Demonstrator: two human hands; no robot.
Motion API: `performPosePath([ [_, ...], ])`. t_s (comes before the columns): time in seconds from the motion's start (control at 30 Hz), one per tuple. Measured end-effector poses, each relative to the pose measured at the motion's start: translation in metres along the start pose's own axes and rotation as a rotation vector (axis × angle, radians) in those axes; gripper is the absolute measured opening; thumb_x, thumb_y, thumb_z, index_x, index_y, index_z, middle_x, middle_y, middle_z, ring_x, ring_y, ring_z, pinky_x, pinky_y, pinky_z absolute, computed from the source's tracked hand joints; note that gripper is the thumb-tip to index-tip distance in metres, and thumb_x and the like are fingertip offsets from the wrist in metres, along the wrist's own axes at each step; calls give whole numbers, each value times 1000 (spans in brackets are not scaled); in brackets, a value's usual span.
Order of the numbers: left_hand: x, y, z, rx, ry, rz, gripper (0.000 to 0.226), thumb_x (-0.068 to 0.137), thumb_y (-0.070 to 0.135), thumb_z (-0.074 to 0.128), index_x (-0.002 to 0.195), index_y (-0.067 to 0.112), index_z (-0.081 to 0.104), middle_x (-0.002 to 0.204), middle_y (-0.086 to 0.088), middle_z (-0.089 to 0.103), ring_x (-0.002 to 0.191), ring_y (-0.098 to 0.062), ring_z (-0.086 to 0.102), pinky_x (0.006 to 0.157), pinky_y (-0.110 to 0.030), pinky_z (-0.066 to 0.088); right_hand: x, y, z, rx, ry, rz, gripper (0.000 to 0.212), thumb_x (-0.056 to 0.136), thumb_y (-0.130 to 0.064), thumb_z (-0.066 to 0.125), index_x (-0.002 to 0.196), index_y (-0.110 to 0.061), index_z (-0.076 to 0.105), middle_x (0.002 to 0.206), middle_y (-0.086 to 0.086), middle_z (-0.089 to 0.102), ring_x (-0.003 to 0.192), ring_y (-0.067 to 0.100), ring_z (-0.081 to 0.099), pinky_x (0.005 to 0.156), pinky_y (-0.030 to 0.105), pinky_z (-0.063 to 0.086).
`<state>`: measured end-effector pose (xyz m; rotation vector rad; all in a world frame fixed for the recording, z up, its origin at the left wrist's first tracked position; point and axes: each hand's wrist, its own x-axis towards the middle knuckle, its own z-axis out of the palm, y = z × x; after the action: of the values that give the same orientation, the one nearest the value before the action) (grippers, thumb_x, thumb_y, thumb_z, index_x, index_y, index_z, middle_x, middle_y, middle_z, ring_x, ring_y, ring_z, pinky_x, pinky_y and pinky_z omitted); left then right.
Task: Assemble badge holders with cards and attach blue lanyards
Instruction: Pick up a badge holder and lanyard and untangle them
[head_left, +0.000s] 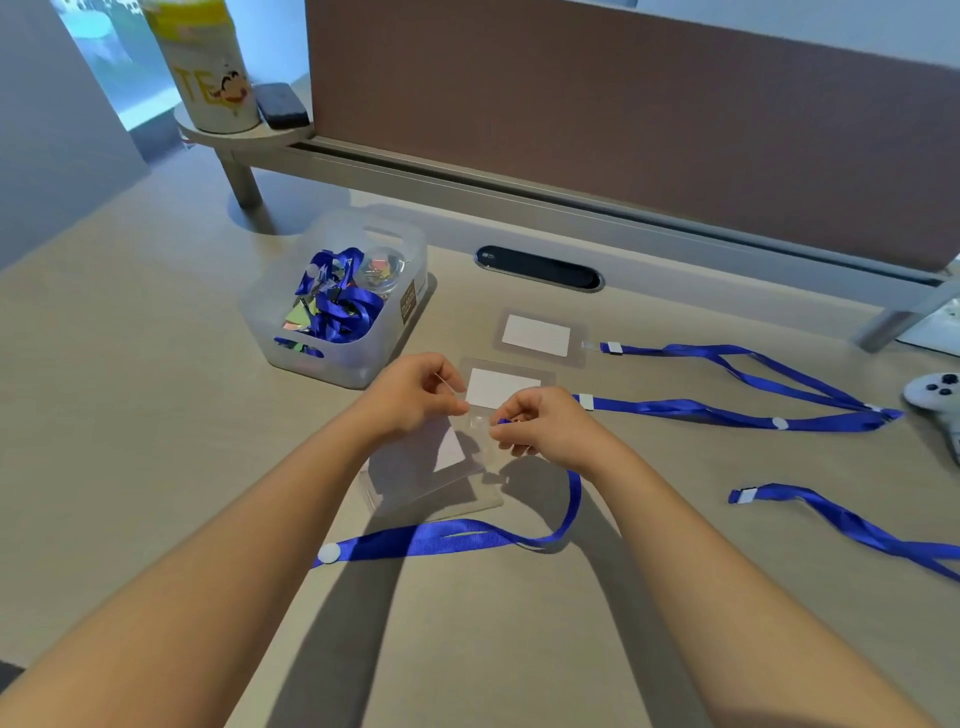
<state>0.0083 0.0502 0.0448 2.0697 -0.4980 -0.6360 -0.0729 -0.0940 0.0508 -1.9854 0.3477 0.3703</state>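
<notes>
Left hand is pinching the top edge of a clear badge holder lying mid-tabletop. Right hand is pinching the clip end of a blue lanyard right at the holder's slot; strap is trailing toward the near edge. Two finished badges are lying behind, straps running toward the right edge. Plastic bin of lanyards is sitting back-left.

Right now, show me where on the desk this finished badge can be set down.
Bare desk lies left of the clear bin and the left hand. Another free patch lies near the front edge, between the forearms, below the looped lanyard. Crowded: right of the right hand, where two finished badges, their lanyards and a loose lanyard lie.
</notes>
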Motion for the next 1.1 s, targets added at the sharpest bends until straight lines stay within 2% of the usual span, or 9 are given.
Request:
performPosePath([
  [0.2,-5,-3,1,11,12,80,16,77,9,65,78,23,56,77,2,58,88,-27,59,84,-40,50,6,-5,5,-117,191,-37,29,84,-6,56,62,-23,51,68,-3,55,62,14,52,68,30,46],
  [0.33,-8,2,-1,110,11,140,8,78,14,64,86,12,65,87,-8,66,85,-23,58,84,-39,49,7,-11,10,-215,349,-128,13,85,-8,56,73,-14,59,78,3,58,74,22,56,71,34,46],
  [0.4,-7,6,0,206,83,166,14,81,13,61,93,8,65,96,-11,68,84,-19,56,83,-36,48,8,-17,11,-271,401,-180,9,86,-9,54,87,-6,62,83,6,59,77,20,52,73,34,45],
  [0.5,-8,10,-2,379,262,297,15,84,12,57,95,5,65,95,-13,69,83,-23,58,78,-36,48,9,-27,11,-278,425,-218,6,88,-13,53,88,-8,55,84,4,54,78,18,47,70,29,40],
  [0.6,-7,9,-6,536,391,512,13,78,11,57,81,2,66,75,-17,70,68,-32,63,59,-36,51,11,-34,11,-123,419,-158,14,88,-20,55,77,-14,47,72,-2,50,69,15,47,63,27,39],
  [0.67,-7,8,-11,615,441,576,11,71,10,58,72,3,67,60,-14,68,54,-29,62,47,-30,50,13,-39,9,37,394,-90,24,90,-27,50,68,-17,47,65,-2,51,59,12,45,57,24,37],
  [0.8,-9,6,-17,715,464,658,18,74,15,55,66,6,69,54,-9,68,47,-22,60,43,-21,46,8,-46,3,158,182,116,34,93,-28,44,64,-14,56,57,0,50,49,11,35,48,21,30],
  [0.93,-10,2,-23,658,420,608,10,70,11,63,73,5,70,61,-11,70,54,-24,63,49,-21,44,7,-48,6,320,104,107,22,90,-15,50,69,-10,58,61,2,52,50,10,40,47,19,33],
  [1.1,-11,3,-26,427,261,389,30,84,19,58,111,9,59,101,-13,69,79,-10,49,74,-22,38,8,-49,9,212,140,18,14,90,-14,52,79,-9,60,67,0,59,54,9,40,50,17,35],
])
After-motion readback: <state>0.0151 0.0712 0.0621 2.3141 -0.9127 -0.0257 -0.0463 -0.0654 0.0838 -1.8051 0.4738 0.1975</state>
